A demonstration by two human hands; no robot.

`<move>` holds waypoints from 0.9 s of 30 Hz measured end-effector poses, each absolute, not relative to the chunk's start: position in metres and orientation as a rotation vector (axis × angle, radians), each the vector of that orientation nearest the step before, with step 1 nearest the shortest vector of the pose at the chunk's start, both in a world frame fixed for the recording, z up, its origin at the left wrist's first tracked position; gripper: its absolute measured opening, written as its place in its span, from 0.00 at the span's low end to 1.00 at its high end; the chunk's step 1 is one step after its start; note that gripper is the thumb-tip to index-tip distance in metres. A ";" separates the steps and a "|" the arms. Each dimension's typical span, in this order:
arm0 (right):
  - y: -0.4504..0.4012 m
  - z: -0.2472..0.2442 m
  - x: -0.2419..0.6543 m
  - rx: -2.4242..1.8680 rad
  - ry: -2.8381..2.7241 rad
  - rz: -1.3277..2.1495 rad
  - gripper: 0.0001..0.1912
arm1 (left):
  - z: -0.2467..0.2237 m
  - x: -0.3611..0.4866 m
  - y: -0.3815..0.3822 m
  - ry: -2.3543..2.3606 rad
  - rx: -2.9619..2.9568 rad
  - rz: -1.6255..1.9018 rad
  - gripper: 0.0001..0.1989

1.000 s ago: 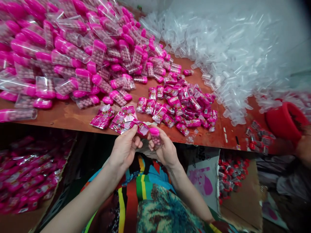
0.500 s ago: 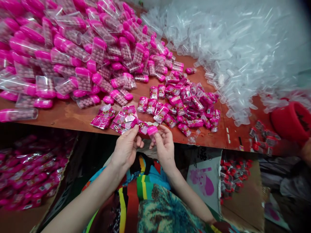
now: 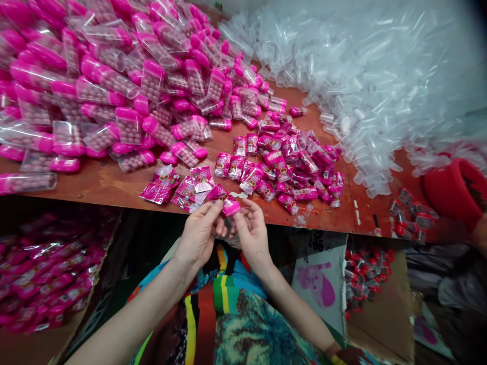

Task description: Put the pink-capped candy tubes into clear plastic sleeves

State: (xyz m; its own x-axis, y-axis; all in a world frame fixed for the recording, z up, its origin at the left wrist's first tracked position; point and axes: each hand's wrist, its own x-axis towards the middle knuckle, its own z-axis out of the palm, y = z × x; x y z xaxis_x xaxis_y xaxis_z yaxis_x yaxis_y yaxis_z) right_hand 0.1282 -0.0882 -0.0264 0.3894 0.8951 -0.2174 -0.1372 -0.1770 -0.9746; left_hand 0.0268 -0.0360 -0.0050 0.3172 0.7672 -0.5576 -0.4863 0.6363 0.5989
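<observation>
My left hand [image 3: 200,233] pinches a printed pink wrapper sleeve [image 3: 217,192] between thumb and fingers at the table's front edge. My right hand [image 3: 254,230] grips a small pink-capped container [image 3: 231,207], thumb against its cap. The container meets the sleeve between my hands; how far it sits inside I cannot tell. Just beyond my left hand lie flat pink sleeves [image 3: 162,184] in small stacks. Past my right hand is a heap of containers in printed sleeves [image 3: 279,165].
Pink-capped containers of small balls [image 3: 129,125] are piled at the back left, clear empty containers [image 3: 365,101] at the back right. A red bucket [image 3: 443,190] stands at right. Boxes below hold wrapped pink packs [image 3: 49,274] and red-capped containers [image 3: 367,276].
The pink-capped container has moved left and tilted, bringing it against the sleeve. My right hand has shifted slightly left with it; my left hand still pinches the sleeve.
</observation>
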 end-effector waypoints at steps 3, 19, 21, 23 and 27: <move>-0.093 -0.031 0.127 -1.549 -0.917 0.908 0.20 | -0.007 0.027 -0.036 0.893 0.359 0.821 0.15; -0.091 -0.018 0.129 -1.360 -0.777 1.216 0.20 | -0.012 0.016 -0.038 0.718 0.414 0.606 0.11; -0.090 -0.013 0.129 -1.264 -0.652 1.414 0.21 | -0.013 0.016 -0.039 0.739 0.435 0.585 0.12; -0.090 -0.011 0.130 -1.260 -0.654 1.450 0.21 | -0.012 0.016 -0.040 0.756 0.440 0.581 0.13; -0.093 -0.016 0.133 -1.368 -0.766 1.275 0.23 | -0.012 0.017 -0.041 0.767 0.437 0.584 0.14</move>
State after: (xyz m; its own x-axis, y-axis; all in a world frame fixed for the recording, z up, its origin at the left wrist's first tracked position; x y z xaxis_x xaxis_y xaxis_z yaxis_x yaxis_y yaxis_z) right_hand 0.1330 -0.0927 -0.0155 0.2230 0.9362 -0.2715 -0.1997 -0.2288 -0.9528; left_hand 0.0171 -0.0407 -0.0119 0.5769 0.6331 -0.5161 -0.3282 0.7583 0.5633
